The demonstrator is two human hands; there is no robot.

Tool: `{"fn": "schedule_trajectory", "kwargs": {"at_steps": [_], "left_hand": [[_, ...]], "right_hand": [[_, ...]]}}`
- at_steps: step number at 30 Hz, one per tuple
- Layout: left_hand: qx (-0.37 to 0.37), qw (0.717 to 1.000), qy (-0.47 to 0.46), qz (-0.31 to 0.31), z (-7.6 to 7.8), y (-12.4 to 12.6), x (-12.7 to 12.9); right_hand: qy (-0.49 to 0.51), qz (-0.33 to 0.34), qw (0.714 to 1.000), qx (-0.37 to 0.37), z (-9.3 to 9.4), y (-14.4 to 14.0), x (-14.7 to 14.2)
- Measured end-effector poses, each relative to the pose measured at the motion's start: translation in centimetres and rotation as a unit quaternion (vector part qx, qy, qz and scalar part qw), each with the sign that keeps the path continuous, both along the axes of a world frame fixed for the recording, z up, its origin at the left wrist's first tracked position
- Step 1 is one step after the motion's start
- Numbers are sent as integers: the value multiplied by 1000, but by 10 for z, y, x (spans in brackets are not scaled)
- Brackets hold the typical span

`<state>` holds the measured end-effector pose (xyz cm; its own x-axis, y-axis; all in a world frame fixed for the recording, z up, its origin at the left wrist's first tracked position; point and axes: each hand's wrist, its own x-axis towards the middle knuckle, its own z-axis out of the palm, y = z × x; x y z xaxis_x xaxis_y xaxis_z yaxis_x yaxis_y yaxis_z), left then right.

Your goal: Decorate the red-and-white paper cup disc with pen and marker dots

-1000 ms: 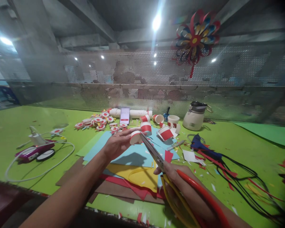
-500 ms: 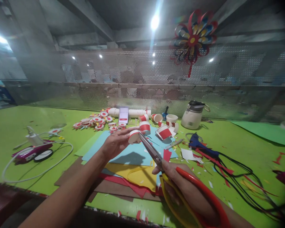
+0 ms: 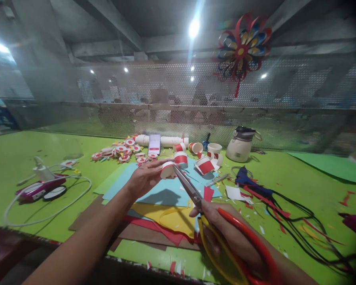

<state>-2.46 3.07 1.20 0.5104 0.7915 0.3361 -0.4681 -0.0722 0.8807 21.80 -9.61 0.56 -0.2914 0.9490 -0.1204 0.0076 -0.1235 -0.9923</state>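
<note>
My left hand (image 3: pixel 144 178) grips a small white paper cup piece (image 3: pixel 167 171) by its side, above the light blue paper (image 3: pixel 157 198). In my right hand (image 3: pixel 222 221) is a large pair of scissors (image 3: pixel 192 192) with red and yellow handles. Its blades point up and left, and their tips meet the right edge of the cup piece. Just behind stand red-and-white paper cups (image 3: pixel 180 159), and a cut cup (image 3: pixel 204 165) lies tilted to the right. Whether the blades have paper between them is hard to make out.
Small red-and-white discs (image 3: pixel 121 150) are heaped at the back left, beside a phone (image 3: pixel 154 143) and a white roll (image 3: pixel 173 141). A jug (image 3: pixel 240 144) stands back right. Black cords (image 3: pixel 299 221), a white cable (image 3: pixel 86 198) and paper scraps lie around. A perforated screen (image 3: pixel 166 91) rises behind.
The scissor handles have shifted very slightly, with the blade tips still at the cup piece's edge. My left hand has stayed almost in place.
</note>
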Motion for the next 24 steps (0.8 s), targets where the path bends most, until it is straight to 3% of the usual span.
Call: {"fn": "schedule_trajectory", "kwargs": {"at_steps": [5,14,19,24], "left_hand": [[-10,1000,-6,23,-3,2,0],[-4,1000,-20,18,-2,0,1],[-3,1000,-12,2,1,0,4],[7,1000,-4,12,-2,2,2]], "right_hand": [[-43,23,998,35,-8,3,9],[-169,9,975,145,18,-4,2],[-242,20,951,191,12,3,1],[-252,13,946,202,10,3,1]]}}
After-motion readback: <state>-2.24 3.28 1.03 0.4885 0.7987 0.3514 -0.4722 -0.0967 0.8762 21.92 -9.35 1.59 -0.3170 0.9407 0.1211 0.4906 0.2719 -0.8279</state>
